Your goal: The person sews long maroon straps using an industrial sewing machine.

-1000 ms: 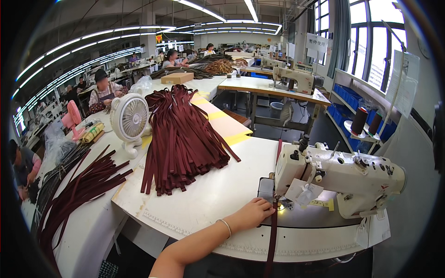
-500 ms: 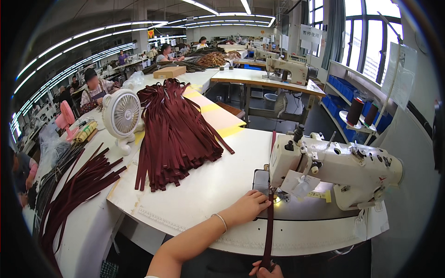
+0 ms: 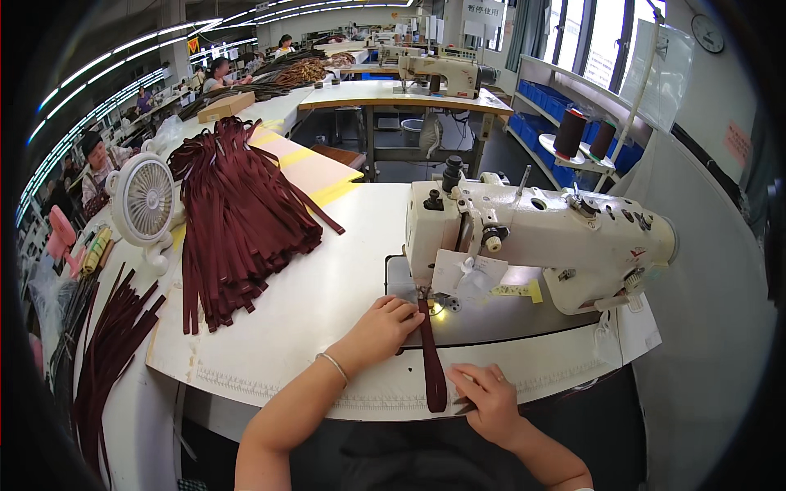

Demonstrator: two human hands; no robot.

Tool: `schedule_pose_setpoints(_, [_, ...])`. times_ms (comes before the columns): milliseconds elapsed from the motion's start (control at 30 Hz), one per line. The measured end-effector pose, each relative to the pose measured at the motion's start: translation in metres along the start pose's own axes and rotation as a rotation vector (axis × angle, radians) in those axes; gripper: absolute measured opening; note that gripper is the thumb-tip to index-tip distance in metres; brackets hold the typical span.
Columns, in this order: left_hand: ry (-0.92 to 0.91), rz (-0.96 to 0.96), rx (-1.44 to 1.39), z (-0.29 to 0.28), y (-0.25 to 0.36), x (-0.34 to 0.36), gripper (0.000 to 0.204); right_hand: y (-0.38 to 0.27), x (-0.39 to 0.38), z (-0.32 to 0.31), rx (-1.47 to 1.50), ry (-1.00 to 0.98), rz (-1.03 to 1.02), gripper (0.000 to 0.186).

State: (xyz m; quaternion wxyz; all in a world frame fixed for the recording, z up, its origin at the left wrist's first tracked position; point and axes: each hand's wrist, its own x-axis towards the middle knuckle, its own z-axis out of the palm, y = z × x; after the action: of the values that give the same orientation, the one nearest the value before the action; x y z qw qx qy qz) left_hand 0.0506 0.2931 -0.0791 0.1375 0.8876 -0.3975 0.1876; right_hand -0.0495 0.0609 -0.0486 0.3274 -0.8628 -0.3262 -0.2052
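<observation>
A maroon strap point(image 3: 433, 368) runs from under the needle of the white sewing machine point(image 3: 524, 233) toward me, its near end folded over in a narrow loop on the table's front. My left hand point(image 3: 381, 331) is beside the presser foot, its fingertips closed on the strap's left edge. To the right of the loop, my right hand point(image 3: 491, 403) is closed around a small dark pointed tool point(image 3: 464, 407), whose kind I cannot make out. That hand appears apart from the strap. A lamp lights the metal plate by the needle.
A big pile of maroon straps point(image 3: 237, 229) lies left on the white table point(image 3: 327, 282), beside a white fan point(image 3: 145, 200). More dark straps point(image 3: 115, 352) lie on the left side table. Thread cones point(image 3: 571, 133) stand behind the machine. Co-workers sit farther back.
The view has swung right. My right hand has let go of the strap's near end and risen to the table's front edge. The strap end now lies as a loop; my left hand stays by the needle.
</observation>
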Motion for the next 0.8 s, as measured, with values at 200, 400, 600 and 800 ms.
schedule_pose_setpoints(200, [0.009, 0.003, -0.039, 0.001, 0.002, 0.004, 0.038, 0.012, 0.012, 0.010, -0.089, -0.307, -0.009, 0.050])
schedule_pose_setpoints(400, [0.013, 0.003, -0.006, -0.001, 0.002, 0.005, 0.038, 0.011, -0.001, 0.021, -0.194, -0.229, -0.144, 0.045])
schedule_pose_setpoints(600, [0.013, -0.005, -0.029, 0.000, 0.001, 0.005, 0.038, 0.010, 0.011, 0.019, -0.246, -0.279, -0.165, 0.046])
schedule_pose_setpoints(800, [0.005, -0.003, -0.025, -0.001, 0.004, 0.003, 0.038, 0.020, 0.023, 0.021, -0.249, -0.317, -0.168, 0.046])
